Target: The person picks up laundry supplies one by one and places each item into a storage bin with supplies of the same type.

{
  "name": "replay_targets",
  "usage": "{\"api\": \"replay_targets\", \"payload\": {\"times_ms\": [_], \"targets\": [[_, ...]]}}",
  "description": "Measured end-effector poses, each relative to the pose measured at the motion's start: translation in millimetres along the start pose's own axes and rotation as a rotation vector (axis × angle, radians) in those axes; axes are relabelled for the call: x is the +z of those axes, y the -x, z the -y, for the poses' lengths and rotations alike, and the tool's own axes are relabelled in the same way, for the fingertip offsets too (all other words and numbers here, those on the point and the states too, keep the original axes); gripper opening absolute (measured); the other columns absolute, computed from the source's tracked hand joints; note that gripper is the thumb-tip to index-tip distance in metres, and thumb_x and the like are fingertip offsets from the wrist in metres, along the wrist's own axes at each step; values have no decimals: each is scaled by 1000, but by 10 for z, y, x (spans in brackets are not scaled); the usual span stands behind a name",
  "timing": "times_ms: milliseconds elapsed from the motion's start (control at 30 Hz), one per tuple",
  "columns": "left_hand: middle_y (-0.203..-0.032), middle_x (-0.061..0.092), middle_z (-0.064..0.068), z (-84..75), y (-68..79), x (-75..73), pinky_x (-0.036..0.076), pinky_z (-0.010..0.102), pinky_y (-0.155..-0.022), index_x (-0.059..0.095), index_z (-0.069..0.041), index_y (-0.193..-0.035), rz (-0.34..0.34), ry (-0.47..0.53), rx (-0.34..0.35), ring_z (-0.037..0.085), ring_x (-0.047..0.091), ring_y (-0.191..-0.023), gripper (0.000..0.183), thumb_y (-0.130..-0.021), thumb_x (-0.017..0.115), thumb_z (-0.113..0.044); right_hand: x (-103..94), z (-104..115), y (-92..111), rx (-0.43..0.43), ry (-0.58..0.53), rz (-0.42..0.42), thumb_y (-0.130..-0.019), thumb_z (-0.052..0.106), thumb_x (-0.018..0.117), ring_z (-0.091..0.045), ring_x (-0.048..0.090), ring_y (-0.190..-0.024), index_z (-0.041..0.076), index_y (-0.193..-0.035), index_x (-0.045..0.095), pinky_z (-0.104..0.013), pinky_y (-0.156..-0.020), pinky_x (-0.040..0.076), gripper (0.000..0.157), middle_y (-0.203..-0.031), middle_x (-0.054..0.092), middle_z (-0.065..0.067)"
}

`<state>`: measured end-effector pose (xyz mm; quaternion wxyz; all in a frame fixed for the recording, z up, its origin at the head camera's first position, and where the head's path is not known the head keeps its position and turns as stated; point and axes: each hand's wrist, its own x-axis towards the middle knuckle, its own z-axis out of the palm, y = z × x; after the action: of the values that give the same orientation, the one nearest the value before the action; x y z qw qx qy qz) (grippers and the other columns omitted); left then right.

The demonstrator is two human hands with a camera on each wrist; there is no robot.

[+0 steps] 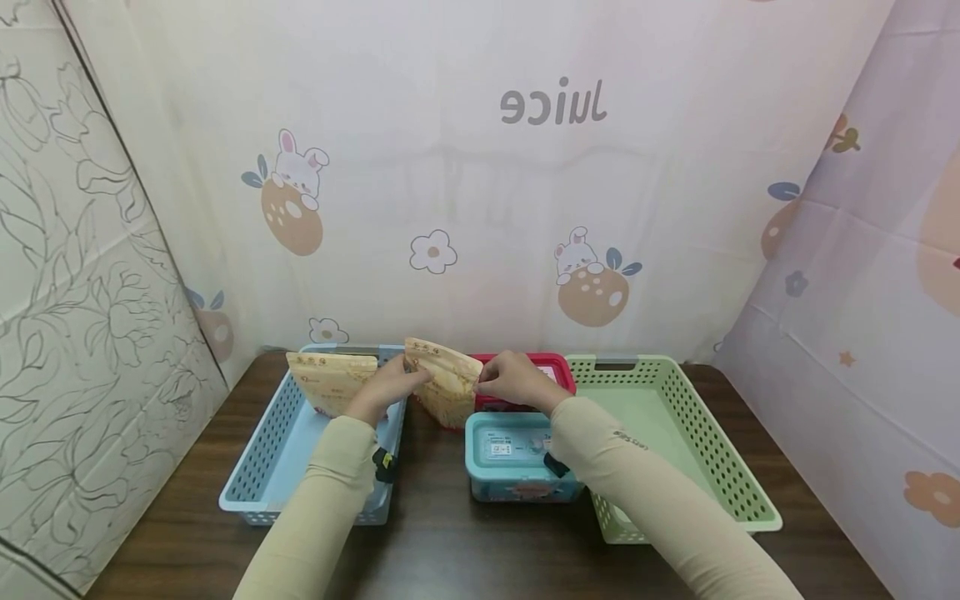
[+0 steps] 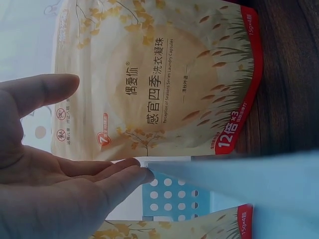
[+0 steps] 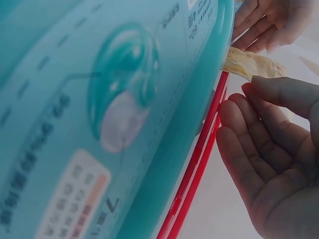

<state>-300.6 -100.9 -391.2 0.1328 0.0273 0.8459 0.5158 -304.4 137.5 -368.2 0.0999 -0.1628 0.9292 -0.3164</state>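
A cream laundry capsule pouch with a red bottom edge stands between the light blue basket and the boxes. My right hand pinches its upper right edge between thumb and fingertips; the right wrist view shows the pouch at these tips. At the opposite edge is my left hand, its fingers extended alongside. In the left wrist view the thumb stands apart from the fingers, with the printed pouch front beyond them. A second similar pouch leans upright inside the blue basket, below my left wrist.
A teal lidded box sits under my right forearm, in front of a red lidded box. To the right lies a green perforated basket. Printed curtains hang behind the dark wooden table.
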Motion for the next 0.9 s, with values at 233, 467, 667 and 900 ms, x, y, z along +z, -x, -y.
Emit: {"api": "replay_targets", "payload": {"times_ms": [233, 467, 667, 900], "targets": [[-149, 36, 29, -3, 3, 1, 28, 76, -103, 38, 3, -140, 0, 16, -6, 51, 27, -141, 57, -100, 57, -34, 12, -15, 2, -6, 4, -12, -91, 20, 75, -19, 61, -82, 12, -97, 79, -32, -75, 58, 11, -88, 72, 2], [-155, 25, 30, -10, -4, 7, 24, 78, -104, 30, 4, -146, -7, 47, -26, 52, 20, -143, 66, -100, 56, -35, 7, -11, 19, -22, -4, -19, -91, 20, 75, -19, 60, -84, 12, -97, 78, -33, -76, 58, 10, -90, 72, 2], [-160, 17, 27, -49, -33, 14, 21, 69, -112, 21, 3, -151, -25, 85, 12, 48, 16, -146, 71, -99, 55, -32, -26, 14, 55, -48, -5, -27, -93, 20, 73, -18, 59, -83, 12, -97, 78, -32, -75, 56, 10, -89, 71, 3], [-159, 19, 26, -103, -24, 16, 20, 67, -113, 25, 2, -150, -57, 95, 56, 45, 15, -147, 68, -99, 55, -30, -69, 47, 121, -67, -9, -45, -93, 21, 73, -18, 59, -83, 12, -97, 78, -31, -73, 55, 11, -88, 71, 4]]}}
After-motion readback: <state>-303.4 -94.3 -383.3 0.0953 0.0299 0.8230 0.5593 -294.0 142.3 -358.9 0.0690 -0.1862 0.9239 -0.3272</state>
